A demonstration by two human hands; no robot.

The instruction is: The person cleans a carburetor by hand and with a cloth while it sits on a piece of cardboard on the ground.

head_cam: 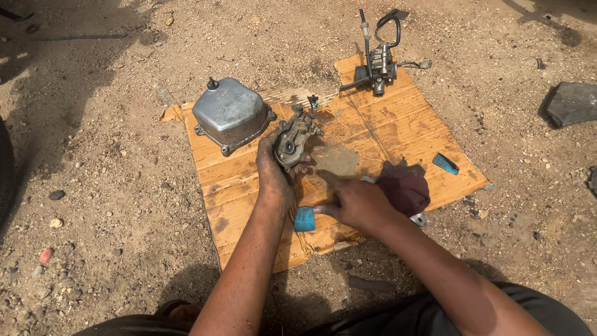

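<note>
nearest, the right hand (356,202) rests on the cardboard sheet (249,186), its fingers loosely spread with the index pointing left; the thumb touches a small blue piece (304,219) but nothing is gripped. a dark red rag (405,188) lies just right of it. a little farther, the left hand (273,171) has its fingers closed round the lower edge of a small grimy metal housing (292,140), held tilted over the sheet. this looks like an inspection pause mid-strip-down; any next move calls for a steady hold on the housing. farther left sits a grey metal cover (230,113), farthest a carburettor with hoses (379,62), all on dirt ground (93,186).
</note>
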